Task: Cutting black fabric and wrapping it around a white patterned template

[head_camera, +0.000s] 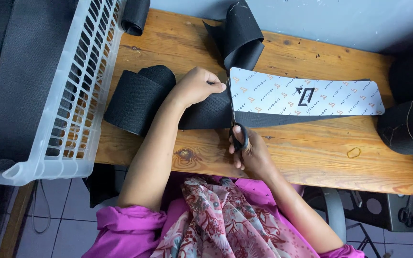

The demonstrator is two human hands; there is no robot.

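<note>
Cutting is the step in hand: the right hand [249,153] is closed through the loops of black scissors [237,129], blades pointing away from the body across a wide black elastic band [201,112]. The left hand [197,86] presses flat-fisted on the band just left of the blades, holding it to the wooden table [311,157]. Touching the blades on their right lies a white printed template [307,98] on top of the band. Judging by this, the next move calls for closing the blades straight along the template's short edge, keeping the band taut.
</note>
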